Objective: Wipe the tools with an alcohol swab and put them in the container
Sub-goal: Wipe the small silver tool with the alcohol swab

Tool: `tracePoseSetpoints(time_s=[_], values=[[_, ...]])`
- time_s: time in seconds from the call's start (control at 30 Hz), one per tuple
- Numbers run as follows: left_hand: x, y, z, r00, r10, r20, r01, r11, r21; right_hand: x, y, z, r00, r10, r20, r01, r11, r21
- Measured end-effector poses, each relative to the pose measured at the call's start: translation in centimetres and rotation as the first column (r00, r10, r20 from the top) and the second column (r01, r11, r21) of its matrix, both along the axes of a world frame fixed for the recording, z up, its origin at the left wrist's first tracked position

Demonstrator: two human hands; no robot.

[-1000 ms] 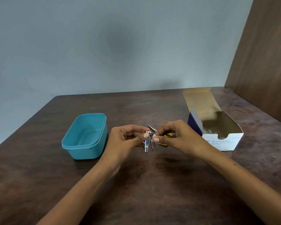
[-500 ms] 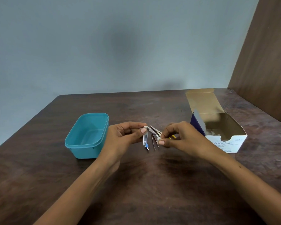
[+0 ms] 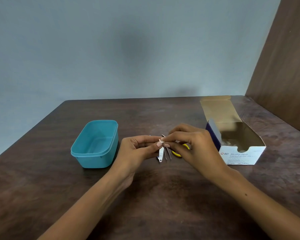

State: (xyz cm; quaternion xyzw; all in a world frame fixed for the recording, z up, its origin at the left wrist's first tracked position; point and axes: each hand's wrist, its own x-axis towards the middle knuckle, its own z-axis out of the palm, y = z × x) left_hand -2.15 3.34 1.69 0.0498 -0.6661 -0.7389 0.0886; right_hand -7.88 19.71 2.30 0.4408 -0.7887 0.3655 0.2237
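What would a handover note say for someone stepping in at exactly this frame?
Left hand and right hand: both pinch a small white swab between their fingertips, above the table.
Tools: nail clipper, thin metal tools and a yellow-handled tool lie on the table under the hands.
Teal container: to the left, open, nothing inside.
Alcohol swab box: to the right, flap open.
Done: swab in hand.
Left: wipe every tool, then place each in the container.
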Motion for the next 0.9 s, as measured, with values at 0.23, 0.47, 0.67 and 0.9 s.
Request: tracePoseSetpoints(time_s=[0.23, 0.47, 0.67, 0.9], values=[[0.0, -0.2, 0.5, 1.0, 0.017, -0.001, -0.017, 0.999, 0.047, -0.7, 0.9, 0.9, 0.883, 0.041, 0.468, 0.123, 0.941, -0.315], [0.2, 0.0, 0.4, 1.0, -0.003, -0.012, 0.002, 1.0, -0.004, -0.4, 0.5, 0.6, 0.754, 0.144, 0.641, 0.031, 0.967, -0.253], [0.2, 0.0, 0.7, 0.999, 0.003, -0.043, -0.005, 0.999, -0.038, -0.3, 0.5, 0.7, 0.693, 0.168, 0.701, 0.006, 0.971, -0.239], [0.2, -0.1, 0.7, 0.999, -0.004, -0.042, 0.0, 0.997, -0.079, -0.6, 1.1, 1.2, 0.626, 0.083, 0.775, -0.078, 0.996, -0.043]])
